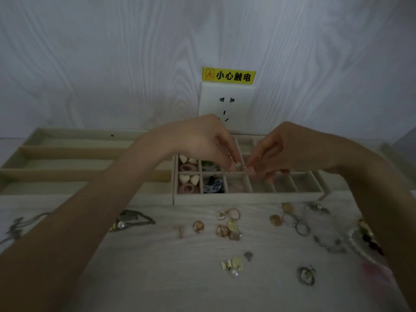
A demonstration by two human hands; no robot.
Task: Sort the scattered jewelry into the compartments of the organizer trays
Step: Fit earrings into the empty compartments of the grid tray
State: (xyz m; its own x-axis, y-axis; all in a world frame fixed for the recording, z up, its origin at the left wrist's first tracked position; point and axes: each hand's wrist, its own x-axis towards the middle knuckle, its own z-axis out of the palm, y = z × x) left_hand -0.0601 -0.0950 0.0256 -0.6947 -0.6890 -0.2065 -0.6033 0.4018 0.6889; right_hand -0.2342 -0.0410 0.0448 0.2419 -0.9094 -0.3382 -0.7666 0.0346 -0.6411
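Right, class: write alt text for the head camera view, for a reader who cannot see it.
Two hands, left hand and right hand, together pinch a small pale piece of jewelry above a beige compartment tray that already holds heart-shaped pieces. More rings, charms and a chain bracelet lie scattered on the white table in front.

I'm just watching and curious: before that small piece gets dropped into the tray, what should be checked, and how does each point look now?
1. Piece held: ok, left hand and right hand both pinch a small pale piece.
2. Over the small-compartment tray: ok.
3. Which compartment lies below: cannot tell, fingers hide it.
4. What kind of piece it is: cannot tell, too small.
5. Free compartments on the tray's right: ok.
6. Loose jewelry, such as the gold ring, left on the table: not ok, much remains.
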